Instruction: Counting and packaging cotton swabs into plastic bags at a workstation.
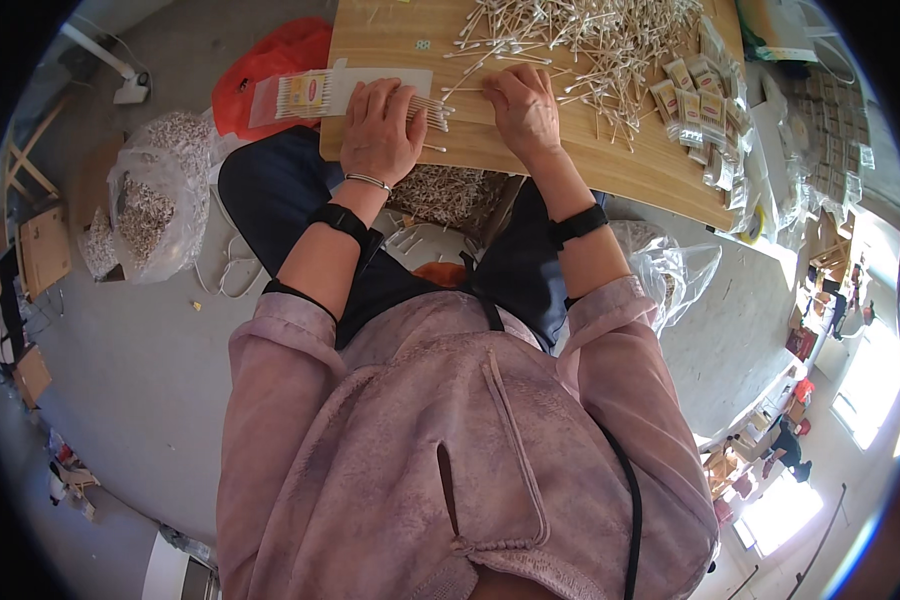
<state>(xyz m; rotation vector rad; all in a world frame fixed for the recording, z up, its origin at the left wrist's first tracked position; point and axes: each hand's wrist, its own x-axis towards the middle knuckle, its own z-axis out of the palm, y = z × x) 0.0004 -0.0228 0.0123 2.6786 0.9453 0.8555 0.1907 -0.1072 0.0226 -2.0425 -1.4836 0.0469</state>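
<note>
My left hand (382,128) is closed over a row of cotton swabs (433,112) near the table's front edge, their white tips sticking out on its right side. Under and behind it lies a white card (415,80). My right hand (527,108) rests on the wood to the right with its fingers pinched together. A cotton swab (465,90) reaches to its fingertips. Left of my left hand, a clear packet of swabs (305,94) with a yellow label overhangs the table edge. A loose heap of cotton swabs (580,40) spreads beyond my right hand.
Filled swab packets (700,95) are piled at the right of the wooden table (660,185), with more packets (830,130) beyond. A red bag (255,75) sits at the left edge. Below are a container of swabs (450,192) and a clear sack of swabs (155,205).
</note>
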